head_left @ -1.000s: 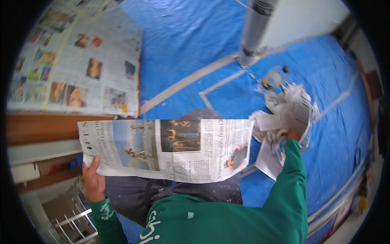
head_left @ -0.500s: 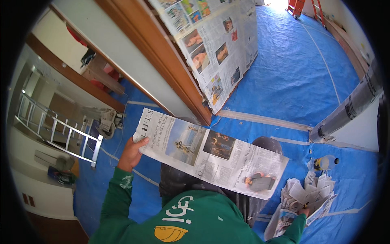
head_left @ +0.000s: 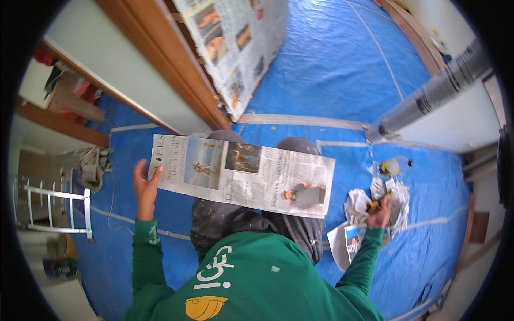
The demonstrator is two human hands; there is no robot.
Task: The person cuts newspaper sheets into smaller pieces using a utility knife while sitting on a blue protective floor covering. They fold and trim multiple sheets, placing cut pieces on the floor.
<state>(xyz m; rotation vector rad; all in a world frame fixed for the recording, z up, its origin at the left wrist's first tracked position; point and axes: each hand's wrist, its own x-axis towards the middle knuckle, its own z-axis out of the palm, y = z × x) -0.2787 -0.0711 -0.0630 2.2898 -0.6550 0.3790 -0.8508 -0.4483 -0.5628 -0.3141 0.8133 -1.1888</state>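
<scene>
A folded newspaper strip [head_left: 241,179] lies across my knees, its printed side up. My left hand [head_left: 145,184] is at the strip's left end, fingers spread off the paper and thumb against its edge. To the right, my right hand [head_left: 379,215] is closed around a small yellow-and-black tool [head_left: 375,205]; its exact kind is too small to make out. Beneath and around that hand is a pile of crumpled newspaper [head_left: 357,203] on the blue sheet. A glossy printed page [head_left: 345,243] sticks out beside my right forearm.
Blue plastic sheeting [head_left: 332,64] covers the floor, with pale tape lines. A clear bottle [head_left: 395,166] lies beyond the paper pile. Ahead stand a wooden door frame [head_left: 166,59] and a newspaper-covered panel [head_left: 230,48]. A plastic-wrapped post [head_left: 428,96] is at right, an aluminium ladder [head_left: 59,206] at left.
My right hand has risen from the paper pile and now shows the yellow-and-black tool. My left hand has loosened from the strip, its fingers spreading. The view has shifted right and down.
</scene>
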